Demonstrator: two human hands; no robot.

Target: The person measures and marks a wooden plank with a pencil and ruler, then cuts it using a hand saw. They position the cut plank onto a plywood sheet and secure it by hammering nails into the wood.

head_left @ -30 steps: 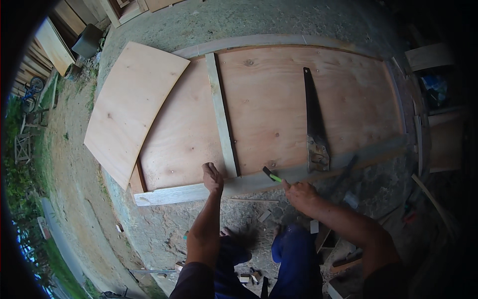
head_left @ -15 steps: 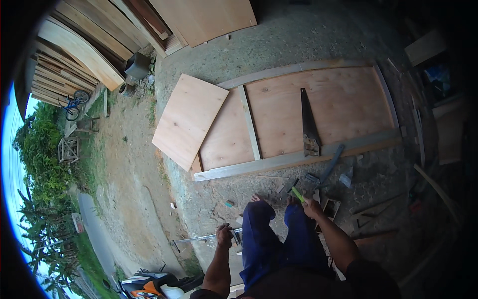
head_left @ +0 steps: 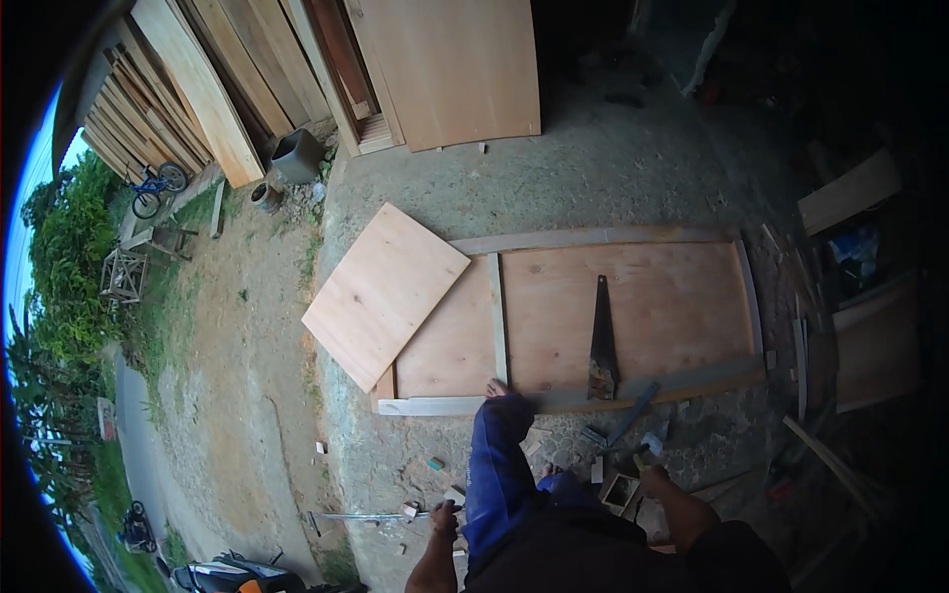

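Note:
Low at the right, my right hand (head_left: 652,481) is closed around the green handle of a hammer (head_left: 642,459); its head is hard to make out. My left hand (head_left: 444,515) hangs beside my left knee with fingers curled; what they hold, if anything, is hidden. Next to it a thin silver bar (head_left: 366,516) runs leftward, apparently on the ground. Ahead lies a wide plywood panel with a wooden frame (head_left: 652,237). On it rest a handsaw (head_left: 601,336) and, over its left end, a loose plywood sheet (head_left: 388,296). My left foot (head_left: 497,388) is at the frame's near rail.
A grey metal strip (head_left: 633,415) leans over the near rail. Beside my right hand sits a small wooden box (head_left: 621,492) among offcuts. Boards (head_left: 227,89) and a plywood sheet (head_left: 455,74) stand at the back; a motorbike (head_left: 237,576) is at the lower left.
My left leg has stepped forward to the frame's near rail. The view has shifted, so the panel sits lower in the picture. My right hand with the hammer has moved lower and rightward in view.

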